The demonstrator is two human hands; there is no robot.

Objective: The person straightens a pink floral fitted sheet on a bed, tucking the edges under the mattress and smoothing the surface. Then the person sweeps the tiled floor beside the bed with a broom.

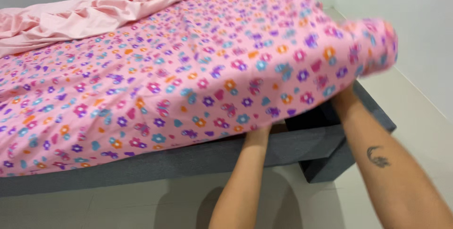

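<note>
left hand (258, 132): under pink flower-printed fitted sheet (188, 78), grip hidden | right hand (340, 100): probably lifting its right corner, grip unclear | grey upholstered bed frame (198, 158) below

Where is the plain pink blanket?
The plain pink blanket lies bunched along the far upper-left edge of the mattress, on the flowered sheet, away from both hands.
</note>
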